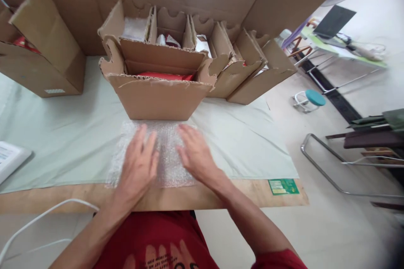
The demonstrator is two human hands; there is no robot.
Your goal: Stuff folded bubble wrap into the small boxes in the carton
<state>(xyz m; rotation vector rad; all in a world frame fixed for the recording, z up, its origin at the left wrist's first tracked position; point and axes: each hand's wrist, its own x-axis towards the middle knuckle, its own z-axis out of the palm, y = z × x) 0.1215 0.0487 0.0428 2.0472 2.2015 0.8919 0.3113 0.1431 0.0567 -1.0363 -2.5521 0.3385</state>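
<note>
A sheet of clear bubble wrap (166, 143) lies flat on the pale green cloth (69, 134) near the table's front edge. My left hand (139, 164) rests palm down on the sheet's left half, fingers stretched out. My right hand (195, 153) lies palm down on the right half, fingers also extended. Neither hand holds anything. Just beyond the sheet stands an open cardboard box (158, 96) with red items (164, 75) showing inside.
Several more open cardboard boxes (252, 75) stand behind and to the right, another carton (41, 59) at the far left. A white object (9, 157) and a white cable (38, 218) are at the left. A green label (283, 186) sits on the wooden edge. Stools stand on the floor at right.
</note>
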